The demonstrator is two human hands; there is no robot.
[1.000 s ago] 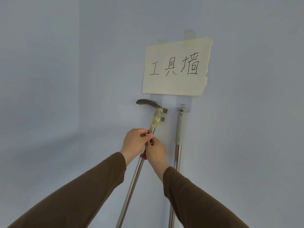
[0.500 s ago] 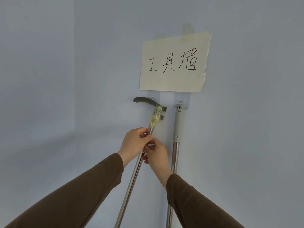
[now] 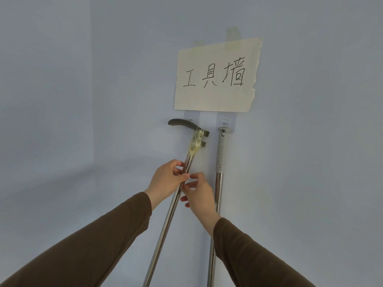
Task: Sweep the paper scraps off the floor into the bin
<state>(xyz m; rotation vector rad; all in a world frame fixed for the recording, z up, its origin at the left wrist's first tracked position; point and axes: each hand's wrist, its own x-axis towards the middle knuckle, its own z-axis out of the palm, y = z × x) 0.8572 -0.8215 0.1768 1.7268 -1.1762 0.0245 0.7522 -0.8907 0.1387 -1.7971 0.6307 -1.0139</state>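
Two long metal handles hang from wall hooks. The left pole (image 3: pixel 165 228) is slanted, with a dark curved grip (image 3: pixel 180 123) and clear tape wrapped near its top. My left hand (image 3: pixel 166 180) is closed around this pole just below the tape. My right hand (image 3: pixel 200 193) sits right beside it, fingers loosened and only lightly touching the pole. The second pole (image 3: pixel 216 214) hangs straight, with a grey plastic grip (image 3: pixel 222 150) on its hook. The lower ends of both poles, the floor, the paper scraps and the bin are out of view.
A cream paper sign (image 3: pixel 216 76) with handwritten characters is taped to the pale blue wall above two clear adhesive hooks (image 3: pixel 224 122). A wall corner (image 3: pixel 90 100) runs down at the left.
The view has shifted slightly. My right hand has slid a little down the slanted pole and its fingers have loosened. My left hand keeps its hold.
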